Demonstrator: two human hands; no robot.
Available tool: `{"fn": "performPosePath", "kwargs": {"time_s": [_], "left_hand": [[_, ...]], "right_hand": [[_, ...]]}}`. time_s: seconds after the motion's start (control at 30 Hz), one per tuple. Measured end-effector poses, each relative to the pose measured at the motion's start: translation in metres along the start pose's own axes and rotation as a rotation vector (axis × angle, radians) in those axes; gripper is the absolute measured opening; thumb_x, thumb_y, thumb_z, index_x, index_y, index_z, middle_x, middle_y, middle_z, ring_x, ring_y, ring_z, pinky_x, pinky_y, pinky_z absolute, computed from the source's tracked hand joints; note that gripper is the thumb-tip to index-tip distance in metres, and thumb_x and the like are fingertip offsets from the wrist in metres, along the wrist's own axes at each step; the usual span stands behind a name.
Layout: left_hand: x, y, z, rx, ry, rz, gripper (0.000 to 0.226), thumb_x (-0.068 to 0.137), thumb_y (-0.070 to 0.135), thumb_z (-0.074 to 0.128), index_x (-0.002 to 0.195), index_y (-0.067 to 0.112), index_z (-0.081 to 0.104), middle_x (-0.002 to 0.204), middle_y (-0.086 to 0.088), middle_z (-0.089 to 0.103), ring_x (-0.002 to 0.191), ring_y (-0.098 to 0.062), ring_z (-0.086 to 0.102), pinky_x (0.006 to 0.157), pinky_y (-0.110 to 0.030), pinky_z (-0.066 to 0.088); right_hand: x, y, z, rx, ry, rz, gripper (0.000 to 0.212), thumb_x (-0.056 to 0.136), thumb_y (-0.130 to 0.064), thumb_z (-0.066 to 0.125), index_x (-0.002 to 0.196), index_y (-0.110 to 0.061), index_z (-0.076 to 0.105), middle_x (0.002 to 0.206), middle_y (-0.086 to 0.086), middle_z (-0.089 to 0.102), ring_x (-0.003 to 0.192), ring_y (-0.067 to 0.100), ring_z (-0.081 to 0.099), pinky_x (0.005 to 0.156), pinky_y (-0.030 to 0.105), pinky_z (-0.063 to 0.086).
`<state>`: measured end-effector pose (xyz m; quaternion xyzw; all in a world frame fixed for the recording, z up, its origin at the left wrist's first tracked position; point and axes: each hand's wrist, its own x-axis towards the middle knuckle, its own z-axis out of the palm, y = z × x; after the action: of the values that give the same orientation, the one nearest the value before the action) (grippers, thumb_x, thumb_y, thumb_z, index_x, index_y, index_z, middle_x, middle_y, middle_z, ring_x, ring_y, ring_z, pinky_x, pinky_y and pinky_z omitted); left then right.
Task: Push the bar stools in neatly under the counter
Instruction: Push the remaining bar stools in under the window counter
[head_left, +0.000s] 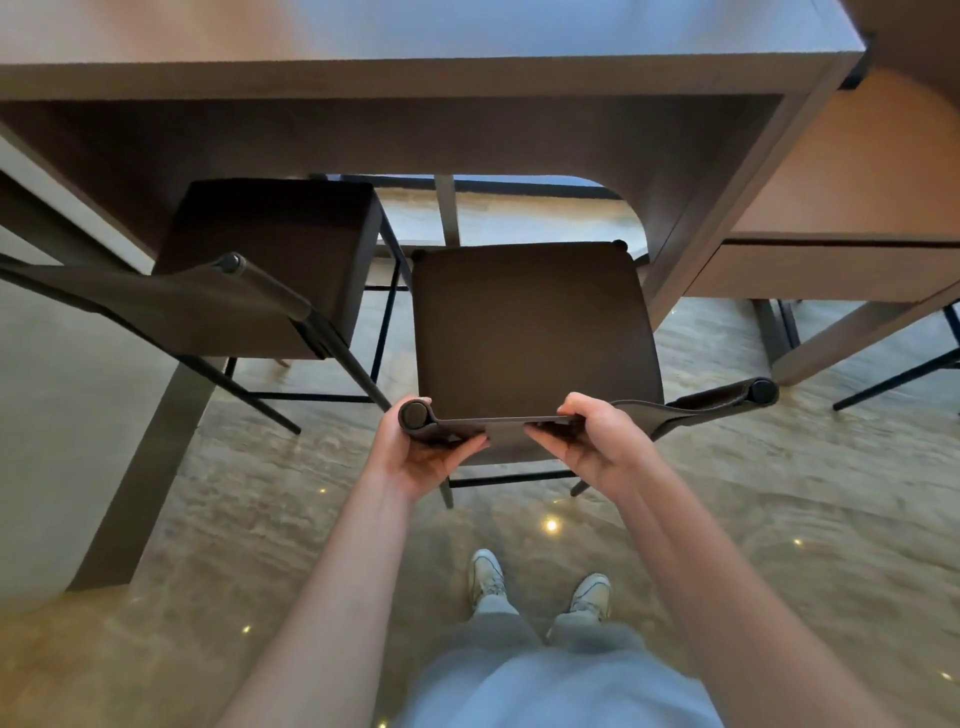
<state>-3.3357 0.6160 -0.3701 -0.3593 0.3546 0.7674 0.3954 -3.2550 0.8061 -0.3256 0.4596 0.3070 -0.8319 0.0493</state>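
Head view, looking down: left hand (423, 453) gripping the near-left end of the backrest (675, 410) on the right bar stool (535, 325), fingers curled under the fabric strip, thumb over the rounded post cap (414, 414). Right hand (587, 441) gripping the same backrest just right of its middle, fingers curled below, thumb on top. Both hands clenched on that strip, close to each other. Stool seat dark, square, far edge just reaching the front of the counter (415, 78), most of the seat out on the near side. Backrest's right post cap (762, 391) free, well right of the right hand. Left bar stool (270, 265) just beside the held one, seat partly under the counter overhang, its backrest angled off to the left, untouched. Thin black legs and footrest bars visible below both. Counter side panel (727, 208) standing right of the held stool; contact there unclear. Second table (841, 265) further right with another dark leg frame beneath. Glossy marble-look floor (779, 519) with light spots reflected. Two pale sneakers (540, 582) and grey trousers at bottom centre, behind the held stool.
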Motion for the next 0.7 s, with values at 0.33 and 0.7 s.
{"fn": "performPosePath", "kwargs": {"time_s": [0.33,0.7], "left_hand": [[-0.002,0.024,-0.042,-0.030,0.037,-0.046,0.050,0.082,0.022,0.061,0.122,-0.008,0.063,0.126,-0.035,0.062,0.109,-0.061,0.061,0.068,-0.046,0.064],[0.002,0.022,-0.054,0.096,-0.005,0.028,0.050,0.087,0.028,0.056,0.122,-0.006,0.064,0.124,-0.034,0.064,0.110,-0.051,0.066,0.097,-0.055,0.054]], "right_hand": [[0.008,0.032,0.034,-0.100,-0.006,0.052,0.005,0.092,0.006,0.055,0.096,0.004,0.055,0.094,0.020,0.055,0.077,0.028,0.064,0.070,0.040,0.063],[0.017,0.053,0.018,-0.242,0.007,-0.037,0.020,0.092,-0.011,0.064,0.104,0.003,0.058,0.106,0.017,0.062,0.113,0.031,0.067,0.093,0.046,0.057]]}}
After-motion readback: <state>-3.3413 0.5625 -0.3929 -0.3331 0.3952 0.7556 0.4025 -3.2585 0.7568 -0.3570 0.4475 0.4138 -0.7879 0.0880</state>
